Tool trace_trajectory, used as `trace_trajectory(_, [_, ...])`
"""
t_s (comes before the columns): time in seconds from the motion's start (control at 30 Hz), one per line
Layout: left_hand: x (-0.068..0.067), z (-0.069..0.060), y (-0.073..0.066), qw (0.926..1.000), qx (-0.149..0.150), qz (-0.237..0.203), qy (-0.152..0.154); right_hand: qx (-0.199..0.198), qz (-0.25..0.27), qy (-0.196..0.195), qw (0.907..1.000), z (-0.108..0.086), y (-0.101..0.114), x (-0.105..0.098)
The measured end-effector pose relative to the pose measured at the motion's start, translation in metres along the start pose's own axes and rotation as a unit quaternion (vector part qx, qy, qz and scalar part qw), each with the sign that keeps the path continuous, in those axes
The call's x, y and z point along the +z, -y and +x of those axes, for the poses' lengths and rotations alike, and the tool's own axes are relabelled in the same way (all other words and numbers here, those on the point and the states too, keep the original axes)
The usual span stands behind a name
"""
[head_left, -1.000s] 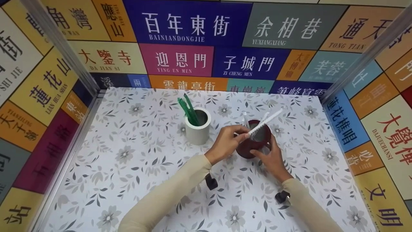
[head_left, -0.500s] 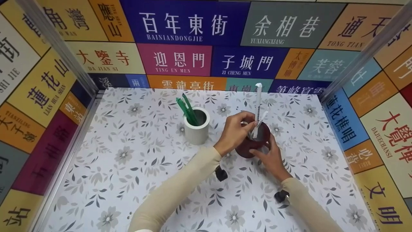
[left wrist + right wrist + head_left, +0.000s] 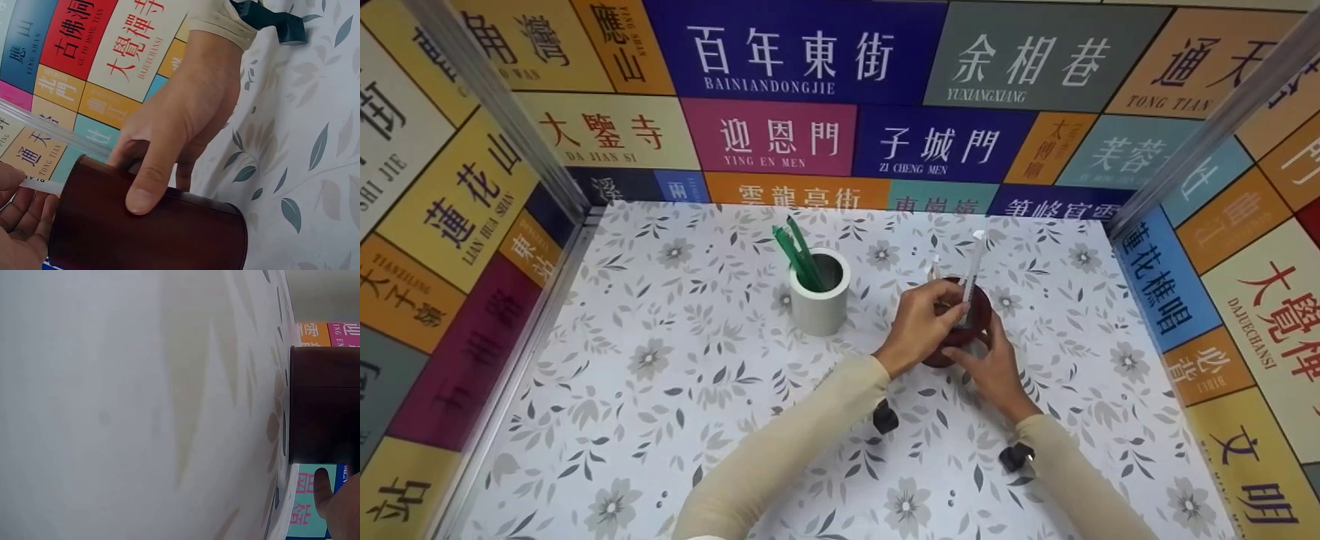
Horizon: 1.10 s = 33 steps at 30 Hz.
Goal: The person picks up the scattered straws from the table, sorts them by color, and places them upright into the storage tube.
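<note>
A dark red cup (image 3: 939,358) stands on the table; its wall (image 3: 169,236) fills the lower part of the left wrist view. My left hand (image 3: 919,322) pinches a white paper-wrapped straw (image 3: 974,266) between thumb and fingers over the cup's opening. The straw leans slightly right, its lower end inside the cup. Behind my left hand, the tip of another white straw (image 3: 935,264) rises from the cup. My right hand (image 3: 997,367) grips the cup from its right side, thumb across the wall. Only part of this hand (image 3: 343,509) shows in the right wrist view.
To the left stands a white cup (image 3: 819,311) with several green sticks (image 3: 801,259), perhaps straws, leaning in it. Panels with large characters (image 3: 795,60) enclose the back and both sides. A flower-patterned cloth (image 3: 720,420) covers the table.
The white straw has swung from a rightward slant to nearly upright and gone lower into the dark red cup. My left hand has moved right over the cup. My right hand stays put.
</note>
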State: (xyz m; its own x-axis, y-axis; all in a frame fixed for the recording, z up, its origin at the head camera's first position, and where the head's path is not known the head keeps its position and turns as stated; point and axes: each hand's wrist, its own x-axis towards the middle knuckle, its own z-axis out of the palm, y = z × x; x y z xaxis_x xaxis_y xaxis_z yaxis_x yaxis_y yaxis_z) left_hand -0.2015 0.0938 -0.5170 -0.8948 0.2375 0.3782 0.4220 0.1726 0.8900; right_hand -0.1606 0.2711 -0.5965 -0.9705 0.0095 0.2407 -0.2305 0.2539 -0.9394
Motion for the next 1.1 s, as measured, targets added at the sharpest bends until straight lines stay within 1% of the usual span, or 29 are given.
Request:
trace_trajectory(0.1, [0.001, 0.000, 0.002, 0.9999, 0.004, 0.009, -0.004, -0.001, -0.004, 0.002, 1.0000, 0.000, 0.002, 0.000])
trace_trajectory(0.2, [0.002, 0.000, 0.002, 0.9999, 0.006, 0.006, -0.006, 0.003, -0.006, 0.004, 1.0000, 0.000, 0.000, 0.000])
trace_trajectory(0.3, [0.001, 0.000, 0.001, 0.9998, 0.010, 0.017, -0.009, 0.007, -0.007, 0.008, 0.9999, 0.001, 0.000, -0.002])
trace_trajectory(0.43, [-0.003, 0.000, -0.002, 0.9986, 0.033, 0.039, -0.013, 0.007, -0.003, 0.007, 0.9999, 0.005, -0.010, -0.003])
trace_trajectory(0.57, [-0.012, 0.000, -0.008, 0.9971, 0.064, 0.038, -0.011, 0.011, -0.019, 0.007, 0.9997, 0.009, -0.024, -0.007])
trace_trajectory(0.67, [-0.020, -0.002, -0.014, 0.9957, 0.078, 0.049, -0.008, 0.017, -0.034, 0.016, 0.9992, 0.010, -0.025, -0.012])
trace_trajectory(0.73, [-0.027, -0.005, -0.016, 0.9944, 0.082, 0.067, -0.006, 0.027, -0.037, 0.027, 0.9986, 0.009, -0.023, -0.016])
trace_trajectory(0.87, [-0.044, -0.012, -0.020, 0.9909, 0.091, 0.099, 0.004, 0.038, -0.040, 0.055, 0.9970, 0.007, -0.012, -0.024])
trace_trajectory(1.0, [-0.063, -0.021, -0.020, 0.9874, 0.097, 0.124, 0.016, 0.013, -0.047, 0.062, 0.9969, 0.004, 0.003, -0.031])
trace_trajectory(1.1, [-0.079, -0.030, -0.020, 0.9840, 0.093, 0.150, 0.023, -0.010, -0.063, 0.050, 0.9967, 0.004, 0.016, -0.034])
